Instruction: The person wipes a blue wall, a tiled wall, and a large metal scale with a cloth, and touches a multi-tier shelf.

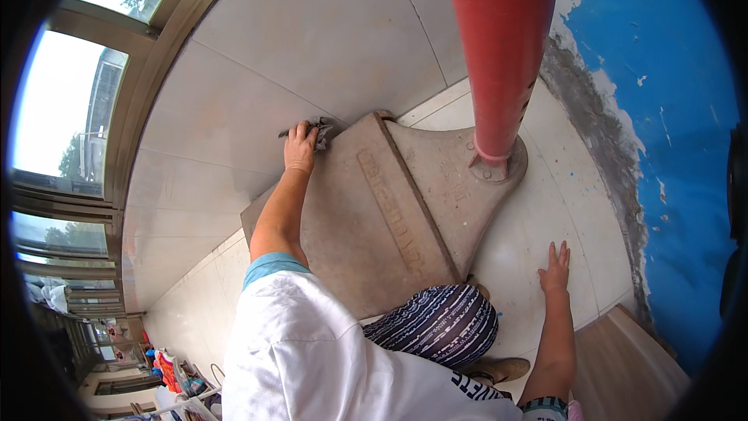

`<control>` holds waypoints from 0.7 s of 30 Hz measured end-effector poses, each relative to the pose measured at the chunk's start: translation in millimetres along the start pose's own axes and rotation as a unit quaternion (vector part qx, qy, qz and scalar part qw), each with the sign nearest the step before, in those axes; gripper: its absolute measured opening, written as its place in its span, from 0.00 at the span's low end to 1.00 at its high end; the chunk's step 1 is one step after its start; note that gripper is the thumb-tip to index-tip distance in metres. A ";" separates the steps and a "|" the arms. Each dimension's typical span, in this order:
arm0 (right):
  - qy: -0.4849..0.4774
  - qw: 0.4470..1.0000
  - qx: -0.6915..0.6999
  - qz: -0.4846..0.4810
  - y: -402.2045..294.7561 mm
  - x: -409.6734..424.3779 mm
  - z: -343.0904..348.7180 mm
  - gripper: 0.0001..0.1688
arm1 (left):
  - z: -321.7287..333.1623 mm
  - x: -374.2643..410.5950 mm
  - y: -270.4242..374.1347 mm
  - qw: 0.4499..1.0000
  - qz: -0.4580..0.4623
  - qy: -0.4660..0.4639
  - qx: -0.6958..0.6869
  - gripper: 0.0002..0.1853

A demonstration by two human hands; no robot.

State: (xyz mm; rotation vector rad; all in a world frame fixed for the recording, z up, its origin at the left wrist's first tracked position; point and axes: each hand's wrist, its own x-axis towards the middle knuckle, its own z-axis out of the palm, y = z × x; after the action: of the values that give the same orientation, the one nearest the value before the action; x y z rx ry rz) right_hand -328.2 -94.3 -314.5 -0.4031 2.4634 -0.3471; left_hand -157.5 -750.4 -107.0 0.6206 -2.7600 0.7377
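Note:
My left hand [300,143] presses a crumpled dark grey cloth [318,131] against the tiled wall [234,99], just above the edge of a large brown base plate [350,216] with raised lettering. My right hand [556,269] holds nothing; its fingers are spread over the pale floor tiles [526,234], to the right of the base. Whether the right hand touches the floor I cannot tell. A thick red post [502,58] rises from the narrow end of the base, between the wall and the blue-painted wall.
Blue wall paint [672,99] peels above a rough grey strip at right. A wooden board [631,356] lies near my right forearm. Metal-framed windows [76,111] line the left. Colourful items [169,371] are heaped at lower left. My striped-clad knee [444,321] is beside the base.

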 end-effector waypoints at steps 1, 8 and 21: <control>-0.001 1.000 -0.006 -0.010 7.9 0.9 -0.5 0.50 | 7.4 -6.3 11.2 0.997 -0.047 -0.055 -0.017 0.20; -0.001 1.000 0.010 0.003 29.7 -46.3 16.7 0.50 | -91.6 49.4 -28.7 0.972 -0.021 0.225 -0.064 0.23; 0.082 0.991 0.093 0.050 27.5 -160.5 50.8 0.38 | -95.5 33.2 -46.2 0.947 -0.130 0.253 -0.148 0.26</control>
State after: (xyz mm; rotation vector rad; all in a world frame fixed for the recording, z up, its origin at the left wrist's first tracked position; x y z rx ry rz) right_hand -179.8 -18.3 -278.4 -0.1782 2.5704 -0.5819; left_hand -156.7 -748.7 4.2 0.6124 -2.1984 0.3492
